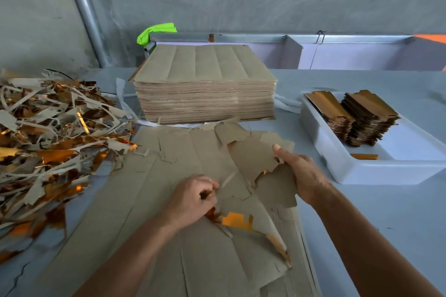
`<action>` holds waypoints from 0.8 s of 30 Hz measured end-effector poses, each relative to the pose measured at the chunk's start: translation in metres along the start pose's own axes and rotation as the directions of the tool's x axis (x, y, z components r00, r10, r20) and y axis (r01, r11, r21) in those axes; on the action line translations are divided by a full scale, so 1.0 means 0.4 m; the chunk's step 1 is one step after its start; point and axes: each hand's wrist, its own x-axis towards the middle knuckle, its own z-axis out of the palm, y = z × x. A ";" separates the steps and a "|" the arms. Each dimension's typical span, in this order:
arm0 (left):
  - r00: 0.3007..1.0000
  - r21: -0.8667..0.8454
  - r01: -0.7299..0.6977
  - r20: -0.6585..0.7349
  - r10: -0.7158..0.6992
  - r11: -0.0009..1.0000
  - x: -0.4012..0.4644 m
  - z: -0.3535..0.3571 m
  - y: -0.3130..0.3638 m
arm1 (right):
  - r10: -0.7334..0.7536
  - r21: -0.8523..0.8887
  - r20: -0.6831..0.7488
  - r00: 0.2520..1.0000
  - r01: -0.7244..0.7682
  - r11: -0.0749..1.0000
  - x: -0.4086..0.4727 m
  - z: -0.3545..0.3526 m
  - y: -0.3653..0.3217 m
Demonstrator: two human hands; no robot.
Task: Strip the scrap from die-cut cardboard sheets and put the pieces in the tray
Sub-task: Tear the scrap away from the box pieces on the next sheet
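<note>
Cardboard sheet point(144, 190) gripped by two hands point(193, 198) point(304, 176), two piece stacks point(357, 118), one tray point(386, 171)

No legible text, seemingly, anywhere.

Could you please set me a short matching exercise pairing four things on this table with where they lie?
Things:
1. scrap pile
2. white tray
3. tall stack of sheets
4. sheet being stripped

Places:
A. far middle of the table
B. under both hands, nearest the person
C. left side
D. right side, holding finished pieces

Pairs: 1-C, 2-D, 3-A, 4-B
</note>
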 end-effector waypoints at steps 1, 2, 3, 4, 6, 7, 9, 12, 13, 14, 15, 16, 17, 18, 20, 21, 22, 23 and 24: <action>1.000 0.011 -0.007 -0.006 0.007 1.000 -0.003 0.003 -0.003 | 0.017 0.010 -0.012 1.000 -0.017 1.000 0.010 0.001 -0.006; 1.000 0.024 -0.018 -0.020 0.018 1.000 -0.006 0.006 -0.006 | 0.035 0.004 -0.014 0.999 -0.035 0.999 0.019 0.005 -0.014; 0.999 0.034 -0.025 -0.037 0.026 0.999 -0.009 0.010 -0.008 | 0.052 -0.031 -0.012 0.999 -0.052 0.998 0.030 0.009 -0.023; 0.998 0.039 -0.030 -0.054 0.032 0.999 -0.010 0.013 -0.011 | 0.069 -0.091 -0.012 0.998 -0.070 0.993 0.041 0.016 -0.033; 0.996 0.045 -0.034 -0.086 0.038 0.998 -0.013 0.016 -0.011 | 0.099 -0.218 -0.046 0.994 -0.106 0.970 0.067 0.033 -0.051; 0.995 0.046 -0.036 -0.095 0.041 0.998 -0.014 0.017 -0.011 | 0.103 -0.270 -0.067 0.992 -0.118 0.956 0.081 0.043 -0.058; 0.993 0.064 -0.060 -0.094 0.066 0.996 -0.017 0.020 -0.009 | 0.095 -0.343 -0.082 0.992 -0.118 0.932 0.107 0.065 -0.066; 0.985 0.159 -0.153 -0.057 0.163 0.975 -0.023 0.013 -0.004 | 0.106 -0.392 -0.079 0.991 -0.128 0.911 0.131 0.089 -0.069; 0.981 0.177 -0.177 -0.045 0.188 0.968 -0.026 0.006 -0.005 | 0.123 -0.380 -0.084 0.989 -0.146 0.913 0.135 0.087 -0.068; 0.978 0.182 -0.196 -0.037 0.206 0.963 -0.028 -0.004 -0.009 | 0.154 -0.345 -0.084 0.985 -0.174 0.922 0.136 0.080 -0.068; 0.977 0.175 -0.203 -0.035 0.212 0.964 -0.031 -0.017 -0.013 | 0.200 -0.280 -0.065 0.978 -0.210 0.937 0.133 0.069 -0.068; 0.976 0.164 -0.205 -0.041 0.214 0.965 -0.035 -0.031 -0.021 | 0.248 -0.206 -0.021 0.969 -0.247 0.947 0.126 0.057 -0.068; 0.978 0.158 -0.192 -0.050 0.203 0.968 -0.039 -0.046 -0.029 | 0.280 -0.132 0.032 0.960 -0.274 0.953 0.115 0.046 -0.066; 0.979 0.156 -0.179 -0.067 0.191 0.971 -0.041 -0.058 -0.041 | 0.298 -0.069 0.076 0.952 -0.293 0.954 0.102 0.037 -0.061; 0.990 0.164 -0.094 -0.090 0.110 0.982 -0.041 -0.084 -0.060 | 0.307 -0.002 0.149 0.940 -0.310 0.951 0.073 0.028 -0.045; 0.993 0.173 -0.019 -0.112 0.039 0.985 -0.038 -0.098 -0.060 | 0.302 0.020 0.191 0.934 -0.312 0.950 0.059 0.030 -0.037; 0.990 0.191 0.041 -0.142 -0.014 0.981 -0.035 -0.107 -0.057 | 0.292 0.049 0.223 0.930 -0.310 0.950 0.045 0.035 -0.033; 0.983 0.203 0.083 -0.179 -0.046 0.976 -0.033 -0.111 -0.043 | 0.278 0.088 0.236 0.931 -0.306 0.948 0.033 0.040 -0.029; 0.975 0.220 0.098 -0.214 -0.050 0.971 -0.034 -0.113 -0.024 | 0.269 0.133 0.242 0.932 -0.307 0.943 0.022 0.049 -0.026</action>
